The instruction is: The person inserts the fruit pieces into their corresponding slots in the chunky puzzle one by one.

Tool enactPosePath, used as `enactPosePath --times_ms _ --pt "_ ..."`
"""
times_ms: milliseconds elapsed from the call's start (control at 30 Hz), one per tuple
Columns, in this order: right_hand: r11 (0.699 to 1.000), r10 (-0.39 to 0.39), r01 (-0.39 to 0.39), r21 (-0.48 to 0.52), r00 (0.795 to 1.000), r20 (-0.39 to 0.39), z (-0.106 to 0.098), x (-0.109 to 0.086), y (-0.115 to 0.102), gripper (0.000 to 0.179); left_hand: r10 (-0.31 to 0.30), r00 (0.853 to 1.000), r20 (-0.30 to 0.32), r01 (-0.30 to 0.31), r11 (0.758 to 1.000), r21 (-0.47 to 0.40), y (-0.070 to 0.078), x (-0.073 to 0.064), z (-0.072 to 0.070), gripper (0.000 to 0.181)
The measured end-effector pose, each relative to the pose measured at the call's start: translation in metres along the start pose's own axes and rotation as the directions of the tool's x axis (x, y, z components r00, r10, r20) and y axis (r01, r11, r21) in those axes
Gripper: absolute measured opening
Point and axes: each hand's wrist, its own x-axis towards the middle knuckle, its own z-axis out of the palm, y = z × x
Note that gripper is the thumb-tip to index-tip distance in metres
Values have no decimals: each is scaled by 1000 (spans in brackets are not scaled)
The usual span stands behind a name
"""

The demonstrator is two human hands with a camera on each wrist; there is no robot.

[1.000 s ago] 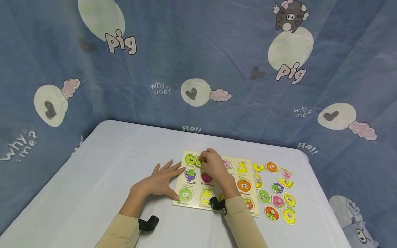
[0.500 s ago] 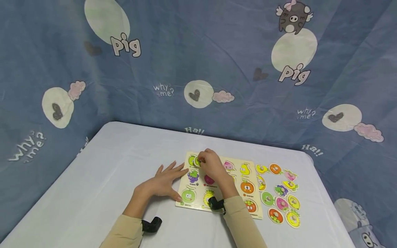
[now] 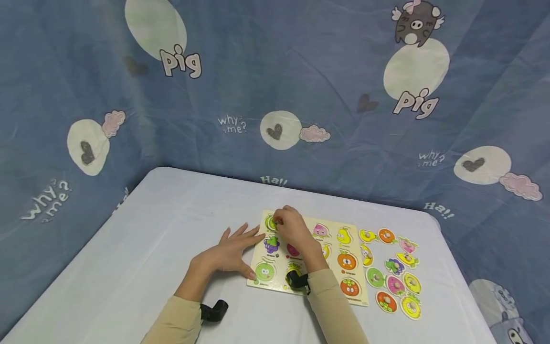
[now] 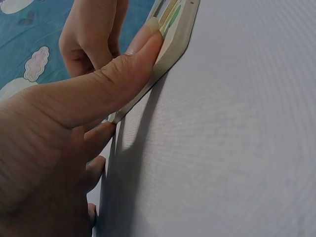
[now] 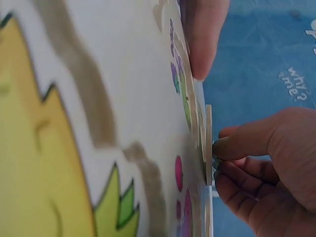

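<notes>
Board (image 3: 280, 267) lies beneath the right hand (image 3: 294, 229) and touches the left hand (image 3: 229, 248), whose straight, spread fingers line its edge; steady pressure there should check sliding. Right hand pinches a green fruit piece (image 5: 208, 143) just beyond the left fingertips, seating not readable; best turn it lightly until its rim settles, then press evenly. Other loose fruit pieces (image 3: 375, 277) lie right of both hands.
</notes>
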Motion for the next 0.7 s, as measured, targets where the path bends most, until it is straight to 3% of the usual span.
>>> enactPosePath --times_ms 267,700 --pt "999 34 -34 5 999 2 2 4 -2 15 4 1000 3 -4 1000 1 1 0 1 112" --pt "1000 9 -10 8 1000 23 2 7 -6 13 5 1000 -5 -5 1000 6 1 0 0 111"
